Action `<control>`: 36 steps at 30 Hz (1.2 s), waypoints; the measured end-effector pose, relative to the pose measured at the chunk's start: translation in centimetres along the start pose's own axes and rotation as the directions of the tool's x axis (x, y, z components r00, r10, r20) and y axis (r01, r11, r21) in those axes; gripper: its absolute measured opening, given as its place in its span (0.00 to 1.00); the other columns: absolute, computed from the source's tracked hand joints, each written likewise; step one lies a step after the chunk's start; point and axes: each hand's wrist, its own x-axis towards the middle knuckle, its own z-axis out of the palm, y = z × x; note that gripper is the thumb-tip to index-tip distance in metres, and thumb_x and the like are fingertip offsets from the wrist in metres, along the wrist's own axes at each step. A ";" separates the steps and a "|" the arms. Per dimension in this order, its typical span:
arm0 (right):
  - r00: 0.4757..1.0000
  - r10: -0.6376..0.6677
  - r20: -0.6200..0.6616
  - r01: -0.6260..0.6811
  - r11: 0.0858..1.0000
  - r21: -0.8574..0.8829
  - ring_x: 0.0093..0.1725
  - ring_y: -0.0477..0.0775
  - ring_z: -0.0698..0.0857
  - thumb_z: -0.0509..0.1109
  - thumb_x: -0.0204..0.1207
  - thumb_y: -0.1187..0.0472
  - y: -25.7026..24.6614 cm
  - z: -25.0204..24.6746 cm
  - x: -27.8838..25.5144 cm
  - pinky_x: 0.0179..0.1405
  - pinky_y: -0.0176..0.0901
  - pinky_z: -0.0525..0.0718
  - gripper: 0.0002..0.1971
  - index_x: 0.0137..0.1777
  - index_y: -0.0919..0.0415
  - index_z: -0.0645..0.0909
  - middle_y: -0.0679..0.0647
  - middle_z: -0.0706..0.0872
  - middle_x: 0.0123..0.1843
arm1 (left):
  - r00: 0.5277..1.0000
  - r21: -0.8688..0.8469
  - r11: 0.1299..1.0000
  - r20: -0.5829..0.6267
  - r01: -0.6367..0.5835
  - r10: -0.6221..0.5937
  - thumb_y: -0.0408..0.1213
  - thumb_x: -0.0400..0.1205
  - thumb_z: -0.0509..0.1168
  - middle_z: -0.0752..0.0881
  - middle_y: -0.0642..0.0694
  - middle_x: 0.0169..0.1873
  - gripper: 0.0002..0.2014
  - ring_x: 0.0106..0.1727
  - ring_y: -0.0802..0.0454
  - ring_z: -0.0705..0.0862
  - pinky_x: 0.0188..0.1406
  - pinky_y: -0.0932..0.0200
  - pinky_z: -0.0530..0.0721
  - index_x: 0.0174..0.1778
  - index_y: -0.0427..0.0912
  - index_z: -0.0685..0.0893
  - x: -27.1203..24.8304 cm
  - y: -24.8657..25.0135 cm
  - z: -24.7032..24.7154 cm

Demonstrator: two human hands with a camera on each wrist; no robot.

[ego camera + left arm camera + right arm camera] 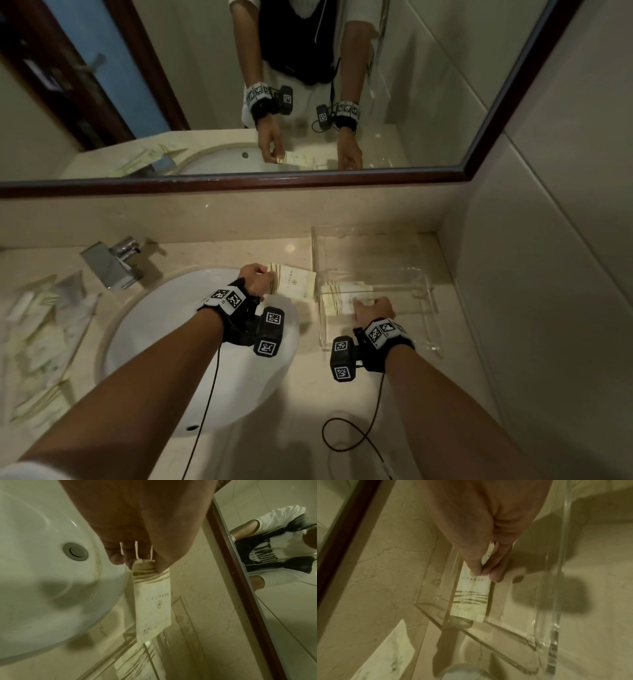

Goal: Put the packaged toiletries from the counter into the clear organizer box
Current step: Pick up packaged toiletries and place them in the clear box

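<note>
Head view first, from the near things to the far ones. Low in the frame my two arms reach out over the white sink (144, 342). My right hand (373, 310), at center right, is down inside the clear organizer box (430, 305). The right wrist view shows its thumb and fingers (494, 574) pinching one cream packet (473, 595), which sits in the narrow slot at the box's near left. My left hand (255, 279), just left of the box, pinches a second packet (296, 282) by its striped end. In the left wrist view that packet hangs down past the box's edge, not yet inside.

At the left edge of the frame, a blurry pile of packets (41, 335) lies on the counter (239, 250). Farther back are the faucet (109, 260) and then the mirror (308, 85).

I think I am in the middle of the job. One packet is being set down and one is waiting. Next I should let go with my right hand, pull it out, then bring the left packet over the wall and lower it in. The slot is thin, so the packet should go in straight.
</note>
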 end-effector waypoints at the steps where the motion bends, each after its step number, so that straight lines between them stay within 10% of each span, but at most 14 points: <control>1: 1.000 0.002 0.012 -0.002 1.000 0.016 0.46 0.60 0.90 0.74 0.73 0.49 -0.2 -0.2 -0.2 0.42 0.47 0.87 0.26 0.62 0.67 0.73 0.63 0.90 0.52 | 1.000 -0.001 1.000 0.007 0.001 -0.001 0.36 0.81 0.62 0.75 0.43 0.33 0.11 0.27 0.49 0.71 0.11 0.69 0.71 0.32 0.45 0.73 0.0 0.1 0.1; 15: 0.996 -0.027 0.083 0.005 0.966 0.257 0.39 0.57 0.92 0.67 0.78 0.66 -0.6 -0.1 -0.3 0.48 0.59 0.91 0.12 0.55 0.60 0.67 0.51 0.86 0.32 | 0.997 0.017 1.000 0.076 -0.011 0.010 0.35 0.81 0.61 0.78 0.38 0.42 0.05 0.30 0.49 0.74 0.10 0.69 0.71 0.40 0.42 0.76 -1.3 0.8 2.6; 21: 0.999 -0.014 -0.036 0.020 0.988 0.152 0.28 0.50 0.87 0.63 0.80 0.61 0.7 -2.5 -0.4 0.19 0.34 0.76 0.15 0.63 0.65 0.67 0.66 0.88 0.52 | 0.982 -0.011 1.000 0.187 0.016 -0.014 0.33 0.83 0.61 0.82 0.35 0.48 0.02 0.38 0.44 0.80 0.14 0.66 0.77 0.46 0.38 0.76 -2.6 1.1 3.7; 26: 0.997 -0.055 -0.059 0.059 0.995 0.078 0.36 0.54 0.89 0.63 0.77 0.60 1.5 -4.6 -1.0 0.35 0.40 0.83 0.09 0.47 0.66 0.79 0.61 0.92 0.36 | 0.948 -0.084 0.992 0.312 0.090 -0.060 0.30 0.85 0.57 0.85 0.30 0.46 0.13 0.27 0.42 0.88 0.13 0.65 0.75 0.63 0.27 0.72 -3.7 0.6 5.6; 30: 0.998 -0.024 -0.062 0.030 0.995 0.095 0.30 0.51 0.86 0.63 0.78 0.59 2.1 -5.5 -1.6 0.29 0.35 0.76 0.10 0.47 0.65 0.82 0.56 0.88 0.28 | 0.910 -0.193 0.971 0.410 0.143 -0.052 0.25 0.85 0.55 0.78 0.23 0.54 0.11 0.25 0.37 0.88 0.08 0.63 0.77 0.61 0.23 0.70 -5.1 0.4 7.5; 36: 0.996 -0.025 -0.089 0.033 0.996 0.082 0.23 0.49 0.86 0.63 0.78 0.59 3.6 -7.3 -1.6 0.26 0.36 0.81 0.12 0.49 0.68 0.83 0.59 0.89 0.35 | 0.878 -0.252 0.937 0.468 0.240 -0.099 0.18 0.82 0.56 0.82 0.33 0.35 0.07 0.21 0.47 0.88 0.16 0.63 0.82 0.43 0.29 0.77 -6.1 -0.4 9.6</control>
